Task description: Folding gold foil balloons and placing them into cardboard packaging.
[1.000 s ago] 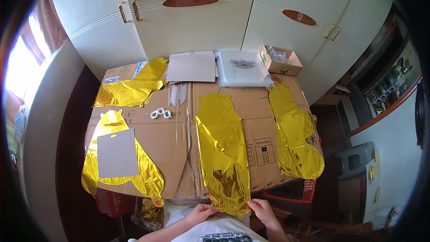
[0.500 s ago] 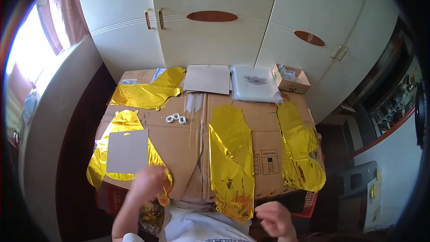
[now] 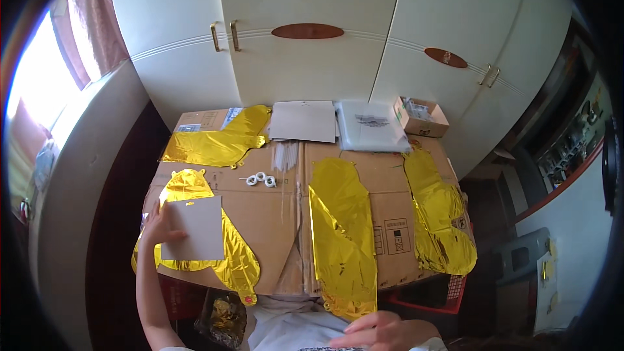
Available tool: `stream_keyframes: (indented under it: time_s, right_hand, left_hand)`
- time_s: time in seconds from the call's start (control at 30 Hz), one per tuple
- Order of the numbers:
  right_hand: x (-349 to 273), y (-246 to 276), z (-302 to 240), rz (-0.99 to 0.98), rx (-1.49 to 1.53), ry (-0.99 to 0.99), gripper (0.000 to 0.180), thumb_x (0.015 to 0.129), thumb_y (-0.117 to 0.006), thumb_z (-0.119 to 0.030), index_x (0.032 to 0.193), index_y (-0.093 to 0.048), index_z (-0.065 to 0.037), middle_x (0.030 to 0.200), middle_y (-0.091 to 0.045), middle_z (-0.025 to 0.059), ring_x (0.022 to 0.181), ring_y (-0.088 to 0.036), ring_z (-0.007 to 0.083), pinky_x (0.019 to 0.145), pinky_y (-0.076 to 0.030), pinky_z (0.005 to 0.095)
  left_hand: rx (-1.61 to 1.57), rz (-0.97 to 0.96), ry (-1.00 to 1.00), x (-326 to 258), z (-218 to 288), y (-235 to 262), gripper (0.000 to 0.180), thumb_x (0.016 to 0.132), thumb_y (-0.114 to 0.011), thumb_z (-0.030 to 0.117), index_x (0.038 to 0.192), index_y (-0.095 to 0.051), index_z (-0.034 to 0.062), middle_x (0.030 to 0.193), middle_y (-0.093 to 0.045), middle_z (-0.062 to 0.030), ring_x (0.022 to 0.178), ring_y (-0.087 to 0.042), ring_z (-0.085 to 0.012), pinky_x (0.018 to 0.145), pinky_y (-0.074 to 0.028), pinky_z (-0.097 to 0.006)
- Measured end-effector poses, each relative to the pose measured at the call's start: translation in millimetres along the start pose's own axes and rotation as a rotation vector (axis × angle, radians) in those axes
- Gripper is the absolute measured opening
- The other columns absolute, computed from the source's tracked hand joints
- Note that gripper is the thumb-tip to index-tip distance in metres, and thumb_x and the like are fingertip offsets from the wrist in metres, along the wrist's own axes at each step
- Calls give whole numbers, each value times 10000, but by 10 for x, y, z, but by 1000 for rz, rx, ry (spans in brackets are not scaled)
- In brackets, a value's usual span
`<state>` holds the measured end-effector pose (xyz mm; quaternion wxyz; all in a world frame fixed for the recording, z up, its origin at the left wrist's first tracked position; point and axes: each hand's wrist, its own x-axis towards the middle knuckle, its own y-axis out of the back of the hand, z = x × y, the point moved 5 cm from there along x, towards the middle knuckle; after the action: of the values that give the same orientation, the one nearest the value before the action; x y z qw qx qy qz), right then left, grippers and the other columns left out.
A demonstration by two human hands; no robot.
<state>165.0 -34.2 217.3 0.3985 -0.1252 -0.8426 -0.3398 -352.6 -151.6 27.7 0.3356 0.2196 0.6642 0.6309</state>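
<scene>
My left hand (image 3: pixel 160 226) rests at the left edge of a grey card (image 3: pixel 201 229). Its fingers are spread, with the thumb lying across the card's face. Beneath the card is a gold foil balloon (image 3: pixel 239 260), flat and uninflated, whose lower tip hangs over the table's front edge. My right hand (image 3: pixel 377 331) is low in front of my body, fingers loosely stretched and nothing visible in them. It is close to the lower end of a second flat gold balloon (image 3: pixel 341 234) in the middle.
Cardboard (image 3: pixel 276 214) covers the table. More gold balloons lie at the far left (image 3: pixel 214 146) and right (image 3: pixel 442 221). White tape rolls (image 3: pixel 260 180), stacked grey cards (image 3: pixel 303 120), clear plastic bags (image 3: pixel 374 130) and a small box (image 3: pixel 422 120) sit toward the back. Below are a red basket (image 3: pixel 448 299) and foil-filled bag (image 3: pixel 221 318).
My left hand has moved from the card's lower right corner to its left edge. My right hand has shifted left, in front of my body. The view has tilted slightly.
</scene>
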Motion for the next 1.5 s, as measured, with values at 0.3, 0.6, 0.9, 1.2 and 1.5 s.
stream_keyframes:
  time_s: [0.3, 0.6, 0.9, 1.2, 1.5]
  right_hand:
    - [-1073, 116, 548, 289, -368, -714, 215, 806, -577, 68, 944, -714, -25, 799, -702, 85, 707, -675, 224, 650, -511, 299]
    - [-1680, 105, 695, 504, -206, -959, 176, 899, -565, 9, 1006, -703, -10, 887, -728, 101, 788, -706, 186, 717, -536, 280]
    - [-1731, 104, 709, 509, -224, -983, 175, 923, -559, -12, 1030, -698, -13, 896, -729, 101, 814, -712, 182, 728, -538, 278]
    - [-1895, 353, 686, 552, -292, -1032, 169, 931, -571, -31, 1048, -692, -13, 911, -730, 99, 841, -711, 169, 739, -539, 276]
    - [-1349, 755, 1170, 445, -298, -959, 309, 936, -566, -46, 1242, -603, -31, 1277, -589, 118, 1176, -581, 206, 961, -480, 318]
  left_hand:
    - [-107, -138, -127, 317, 84, 82, 1095, 423, -932, 435, 1322, -436, 55, 1409, -398, -209, 1404, -256, -458, 1124, -309, -509]
    - [-25, -167, -155, 535, 24, 48, 1006, 403, -936, 435, 1231, -516, 46, 1346, -428, -183, 1330, -341, -407, 1115, -304, -499]
    - [-52, -109, -251, 633, -105, 133, 590, 524, -914, 350, 979, -697, 44, 1095, -595, -147, 1163, -519, -305, 985, -434, -405]
    - [-828, -165, -388, 248, 765, 1114, 39, 852, -658, 26, 879, -647, 1, 764, -607, 19, 715, -558, -71, 670, -488, -244]
    - [-785, -296, -809, 336, 3481, 434, 283, 907, -653, 261, 1081, -624, 40, 810, -655, -73, 732, -587, -128, 657, -486, -307]
